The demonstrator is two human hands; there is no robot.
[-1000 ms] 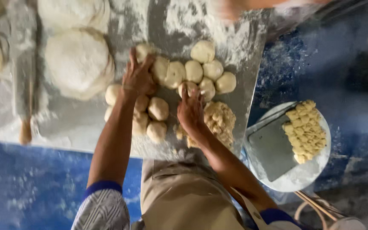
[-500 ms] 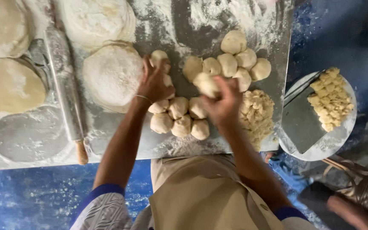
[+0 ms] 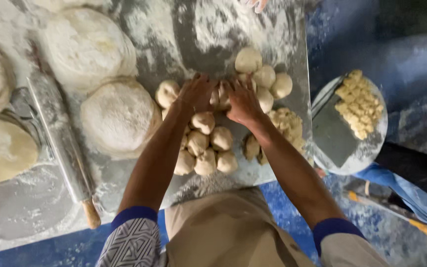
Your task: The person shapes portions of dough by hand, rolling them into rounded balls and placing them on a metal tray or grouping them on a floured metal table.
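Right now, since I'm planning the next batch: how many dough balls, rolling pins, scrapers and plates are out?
Dough balls: 12 in view; the left hand and right hand may hide more
Rolling pin: 1
Scraper: 1
Plate: 1
Total: 15

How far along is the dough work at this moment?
Done: a cluster of small pale round dough balls sits on the floured grey metal board, with stacks of rolled flat dough discs at its side. In hand: the left hand and right hand press on dough between them. Left: the lumpy unshaped dough pile; the wooden-handled rolling pin lies idle.
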